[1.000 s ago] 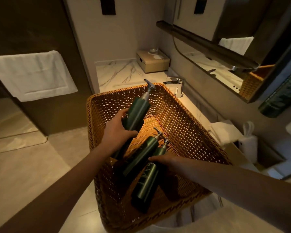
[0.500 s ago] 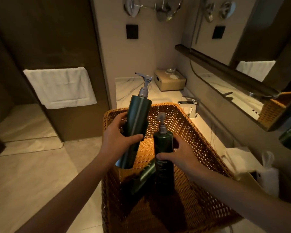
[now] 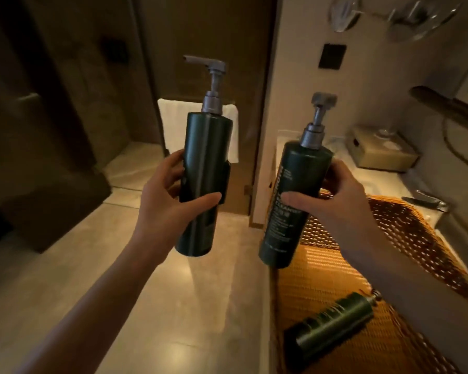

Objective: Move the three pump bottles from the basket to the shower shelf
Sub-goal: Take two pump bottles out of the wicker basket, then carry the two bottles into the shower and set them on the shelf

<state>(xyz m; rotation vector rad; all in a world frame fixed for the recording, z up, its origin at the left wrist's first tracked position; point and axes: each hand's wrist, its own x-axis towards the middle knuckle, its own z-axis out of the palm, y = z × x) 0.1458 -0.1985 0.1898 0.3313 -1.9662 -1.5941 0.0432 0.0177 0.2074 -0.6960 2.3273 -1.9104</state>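
Above the floor beside the woven orange wicker basket (image 3: 405, 238), my left hand (image 3: 168, 201) grips one tall dark green pump bottle (image 3: 204, 182) upright. My right hand (image 3: 341, 201) grips a second dark green pump bottle (image 3: 295, 201), tilted slightly, over the basket's edge. The third green pump bottle (image 3: 333, 325) lies on its side inside the basket.

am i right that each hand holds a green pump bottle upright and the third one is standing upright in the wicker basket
Not quite. The head view shows the third bottle lying on its side on the floor of the wicker basket, not standing. The rest holds: the left hand and the right hand each hold a green pump bottle roughly upright, the left bottle and the right bottle.
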